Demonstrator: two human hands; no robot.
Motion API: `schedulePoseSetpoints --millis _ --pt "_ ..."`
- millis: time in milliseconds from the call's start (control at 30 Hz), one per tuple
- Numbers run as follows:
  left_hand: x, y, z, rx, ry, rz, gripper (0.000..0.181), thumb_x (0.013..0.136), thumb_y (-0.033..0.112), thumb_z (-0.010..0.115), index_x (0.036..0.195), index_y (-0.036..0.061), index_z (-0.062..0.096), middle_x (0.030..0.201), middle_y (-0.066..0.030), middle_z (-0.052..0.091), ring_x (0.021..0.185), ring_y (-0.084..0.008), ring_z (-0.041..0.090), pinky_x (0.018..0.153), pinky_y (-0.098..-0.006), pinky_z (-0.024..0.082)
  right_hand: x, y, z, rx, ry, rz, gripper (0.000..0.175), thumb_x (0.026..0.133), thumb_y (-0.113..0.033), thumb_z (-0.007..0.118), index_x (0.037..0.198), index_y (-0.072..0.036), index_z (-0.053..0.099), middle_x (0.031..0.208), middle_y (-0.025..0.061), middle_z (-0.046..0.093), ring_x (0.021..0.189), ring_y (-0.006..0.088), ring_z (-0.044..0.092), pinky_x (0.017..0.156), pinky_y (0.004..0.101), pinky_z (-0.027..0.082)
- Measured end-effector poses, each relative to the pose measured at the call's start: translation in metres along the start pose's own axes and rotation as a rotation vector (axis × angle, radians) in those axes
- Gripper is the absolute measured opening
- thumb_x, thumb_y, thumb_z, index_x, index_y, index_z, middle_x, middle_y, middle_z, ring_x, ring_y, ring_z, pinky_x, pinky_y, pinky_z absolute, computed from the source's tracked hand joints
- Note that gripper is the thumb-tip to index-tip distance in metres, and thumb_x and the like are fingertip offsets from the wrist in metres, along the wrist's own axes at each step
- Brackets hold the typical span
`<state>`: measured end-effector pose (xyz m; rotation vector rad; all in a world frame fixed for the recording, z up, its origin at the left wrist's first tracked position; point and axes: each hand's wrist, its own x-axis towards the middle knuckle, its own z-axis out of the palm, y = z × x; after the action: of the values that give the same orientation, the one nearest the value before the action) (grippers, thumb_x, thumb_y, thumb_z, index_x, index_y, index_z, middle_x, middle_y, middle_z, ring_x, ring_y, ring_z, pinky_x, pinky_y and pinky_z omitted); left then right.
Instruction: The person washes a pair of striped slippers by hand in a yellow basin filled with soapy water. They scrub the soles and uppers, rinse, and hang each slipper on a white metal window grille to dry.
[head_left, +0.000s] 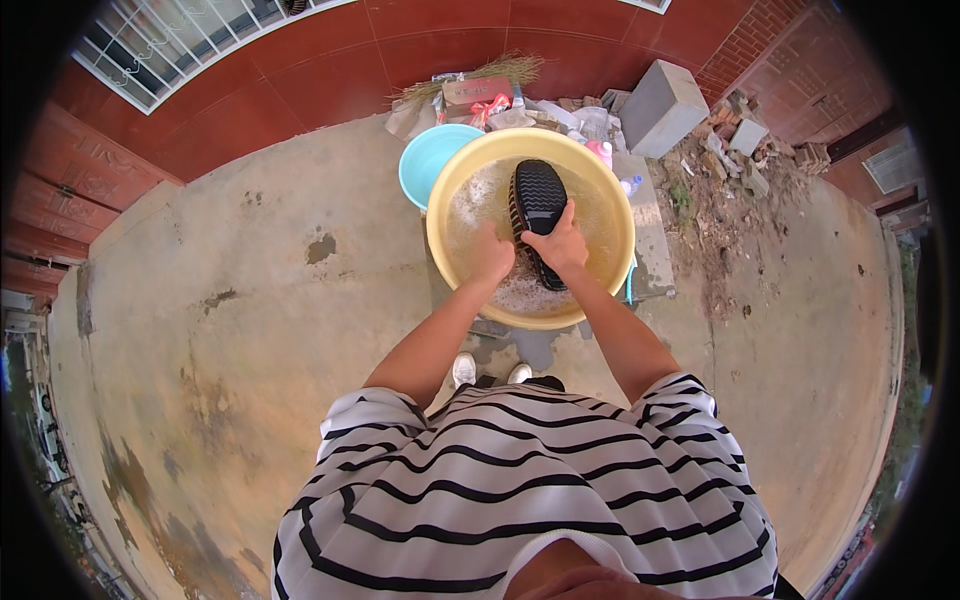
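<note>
A wide yellow plastic basin (624, 247) holds sudsy, yellowish water in front of me. My right hand (559, 241) grips a shoe (539, 196) across its middle, with the black, wavy-patterned sole turned up and the striped side facing left. The shoe is over the basin, its lower end near the foam. To its left, my left hand (491, 255) is at the water with the fingers curled, close to the shoe's side. Whether the left fingers hold anything is hidden.
A light-blue basin (421, 166) stands at the yellow basin's upper left. Behind are a brick (474, 94), a twig broom (510, 69) and a pink bottle (600, 150). A grey block (660, 109) and rubble (739, 150) lie right, near the red wall (315, 82).
</note>
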<state>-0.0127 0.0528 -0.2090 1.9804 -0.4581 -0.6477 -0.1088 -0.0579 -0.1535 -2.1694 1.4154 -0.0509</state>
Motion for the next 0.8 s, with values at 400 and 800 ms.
schedulePoseSetpoints --millis 400,800 --pt "0.038 -0.009 0.027 -0.341 -0.12 -0.526 0.038 0.091 0.007 0.049 0.121 -0.0102 0.064 0.117 -0.0261 0.067 0.106 -0.0366 0.066 0.087 -0.0488 0.052 0.014 -0.02 0.017 -0.177 -0.069 -0.047 0.131 0.073 -0.059 0.082 0.163 -0.007 0.001 0.138 0.0298 0.053 0.124 0.0426 0.057 0.098 0.0519 0.052" --pt "0.042 -0.011 0.024 -0.647 -0.077 -0.64 0.052 0.101 0.037 0.05 0.127 -0.006 0.062 0.124 -0.0216 0.066 0.111 -0.0343 0.066 0.091 -0.0434 0.053 0.029 0.009 0.024 0.096 -0.053 -0.16 0.121 0.072 -0.046 0.084 0.159 0.001 0.014 0.12 0.0286 0.067 0.107 0.0459 0.067 0.095 0.0503 0.054"
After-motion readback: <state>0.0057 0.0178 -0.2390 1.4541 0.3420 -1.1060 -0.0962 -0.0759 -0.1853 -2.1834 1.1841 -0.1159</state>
